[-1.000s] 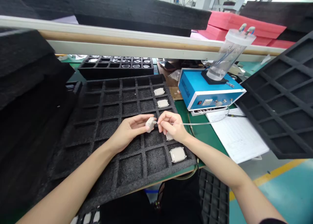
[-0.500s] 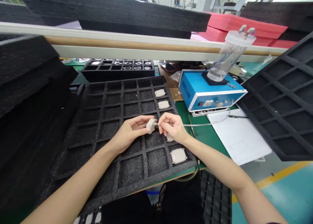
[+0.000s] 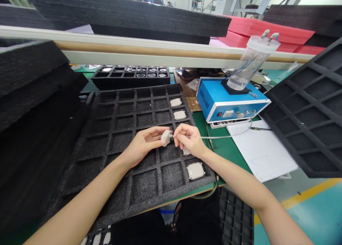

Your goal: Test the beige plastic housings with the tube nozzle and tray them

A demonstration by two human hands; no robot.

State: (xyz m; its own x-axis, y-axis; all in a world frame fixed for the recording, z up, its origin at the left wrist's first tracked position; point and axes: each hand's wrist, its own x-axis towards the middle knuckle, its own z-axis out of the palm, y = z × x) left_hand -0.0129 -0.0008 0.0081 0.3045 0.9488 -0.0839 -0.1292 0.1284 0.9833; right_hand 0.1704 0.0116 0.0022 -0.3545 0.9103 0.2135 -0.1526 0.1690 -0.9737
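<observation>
My left hand (image 3: 145, 143) pinches a small light-grey watch case (image 3: 166, 138), tilted on edge above the black foam tray (image 3: 145, 188). Close by on the right, my right hand (image 3: 189, 139) grips the end of a thin clear tube (image 3: 219, 137), whose tip meets the case's side. Whether the tip is pressed in or only touching, I cannot tell. The tube runs back to the front of a blue machine (image 3: 235, 98). Similar watch cases lie in the tray's right column, two behind my hands, one (image 3: 196, 171) in front, and another (image 3: 186, 151) partly hidden under my right hand.
A clear cylinder (image 3: 247, 61) stands on the blue machine. Papers (image 3: 263, 148) with a pen lie at the right, beside a leaning foam tray (image 3: 312, 106). Stacked black foam (image 3: 34, 95) rises at the left. A tray of round watch parts (image 3: 130, 79) sits behind, below a rail (image 3: 149, 52).
Both hands keep the same hold on the watch case and the tube. The whole view has shifted very slightly; nothing else visibly differs.
</observation>
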